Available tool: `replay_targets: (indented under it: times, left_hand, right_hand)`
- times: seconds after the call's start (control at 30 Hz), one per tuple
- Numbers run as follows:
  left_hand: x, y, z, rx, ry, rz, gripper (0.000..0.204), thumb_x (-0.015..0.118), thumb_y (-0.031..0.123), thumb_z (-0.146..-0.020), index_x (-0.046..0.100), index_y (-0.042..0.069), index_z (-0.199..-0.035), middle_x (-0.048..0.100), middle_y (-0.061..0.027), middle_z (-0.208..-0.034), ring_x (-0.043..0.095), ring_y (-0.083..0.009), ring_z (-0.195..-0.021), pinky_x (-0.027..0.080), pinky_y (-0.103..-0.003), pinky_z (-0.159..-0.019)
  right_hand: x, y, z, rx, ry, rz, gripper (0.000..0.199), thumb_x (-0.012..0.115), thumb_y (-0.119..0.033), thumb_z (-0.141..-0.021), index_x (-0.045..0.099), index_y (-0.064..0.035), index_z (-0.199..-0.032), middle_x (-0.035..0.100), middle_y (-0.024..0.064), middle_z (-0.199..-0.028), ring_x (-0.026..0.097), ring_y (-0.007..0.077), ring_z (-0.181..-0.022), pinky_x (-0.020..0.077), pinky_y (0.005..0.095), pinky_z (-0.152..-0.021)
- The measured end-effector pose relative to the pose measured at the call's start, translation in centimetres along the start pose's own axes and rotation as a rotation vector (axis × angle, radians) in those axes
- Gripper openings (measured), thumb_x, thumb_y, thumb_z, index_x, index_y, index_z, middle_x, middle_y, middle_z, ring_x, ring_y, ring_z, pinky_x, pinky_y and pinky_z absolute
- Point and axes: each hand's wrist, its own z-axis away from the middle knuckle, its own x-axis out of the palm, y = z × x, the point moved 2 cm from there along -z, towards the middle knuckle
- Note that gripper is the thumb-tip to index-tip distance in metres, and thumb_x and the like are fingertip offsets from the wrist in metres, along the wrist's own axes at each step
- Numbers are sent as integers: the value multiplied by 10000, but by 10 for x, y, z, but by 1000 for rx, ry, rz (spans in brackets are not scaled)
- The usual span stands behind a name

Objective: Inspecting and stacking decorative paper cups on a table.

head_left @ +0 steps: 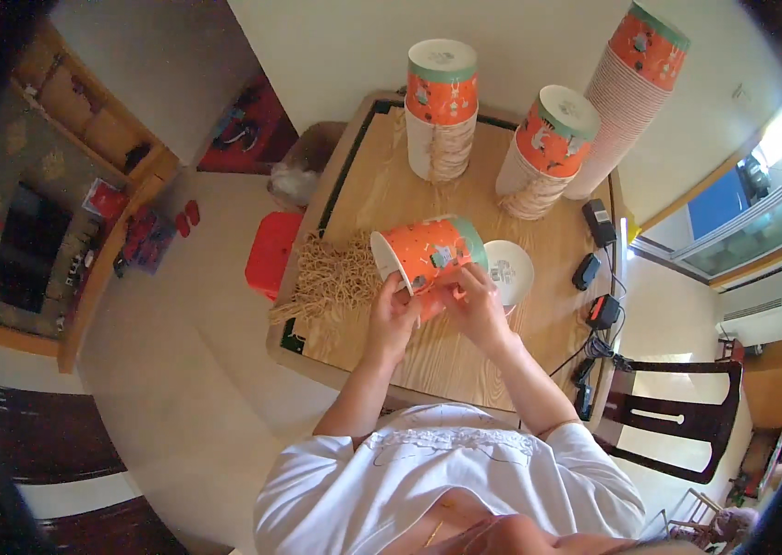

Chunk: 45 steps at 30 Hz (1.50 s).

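Note:
Both my hands work on an orange paper bucket (432, 248) with a green band and white rim, tipped on its side above the table. My left hand (394, 313) grips it near the white rim at its open end. Closed against its lower side is my right hand (474, 303), fingers pinched together; whether a cord is between them is too small to tell. Behind that hand shows the round white base of another bucket (513, 270). Tan twisted cords (335, 270) lie in a loose heap left of my hands.
Upside-down bucket stacks with cord handles (443, 106) (548, 153) stand at the back of the wooden table (363, 176), beside a taller stack (627, 102). Black adapters and cables (600, 342) line the right edge. A red stool (272, 254) stands left, a dark chair (677, 416) right.

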Motion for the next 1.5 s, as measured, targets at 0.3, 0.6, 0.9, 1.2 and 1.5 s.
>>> replay_targets:
  times: [0.3, 0.6, 0.9, 1.2, 1.5]
  left_hand:
    - [-5, -3, -3, 59, 24, -45, 322, 498, -41, -832, 488, 1, -1150, 578, -75, -1084, 548, -124, -988, 441, -281, -867]
    - [-19, 4, -31, 51, 52, 282, 298, 533, 50, -821, 503, 15, -1116, 580, -67, -1028, 573, -128, -913, 482, -289, -807]
    - [-22, 37, -63, 68, -66, 462, 321, 518, 119, -857, 469, -8, -1148, 560, -97, -1079, 563, -168, -956, 487, -340, -819]
    - [-53, 21, -71, 360, 231, -122, 253, 595, 158, -854, 594, -7, -1046, 628, -81, -977, 584, -130, -900, 466, -265, -806]
    - [-33, 26, -46, 158, -73, -60, 183, 583, 64, -844, 611, -44, -989, 641, -111, -932, 625, -170, -824, 501, -274, -745]
  right_hand:
    - [1, 6, -4, -80, -71, 55, 161, 627, 9, -716, 580, -49, -858, 575, 99, -898, 557, 283, -831, 463, 361, -687]
    - [0, 26, -7, 75, -72, 113, 280, 575, 14, -700, 475, -40, -956, 486, 159, -928, 494, 366, -887, 430, 443, -722]
    - [-19, 43, -49, 160, 35, -214, 760, 591, 82, -704, 271, -132, -1360, 414, 91, -1217, 555, 116, -781, 495, 244, -702]
    - [-58, 66, -76, 256, 57, -715, 596, 536, 0, -791, 310, -96, -1334, 542, 98, -1023, 594, 171, -837, 516, 291, -705]
    - [-58, 76, -53, 456, 157, -1002, 563, 531, -20, -821, 314, -101, -1334, 548, 89, -1126, 595, 158, -893, 528, 288, -720]
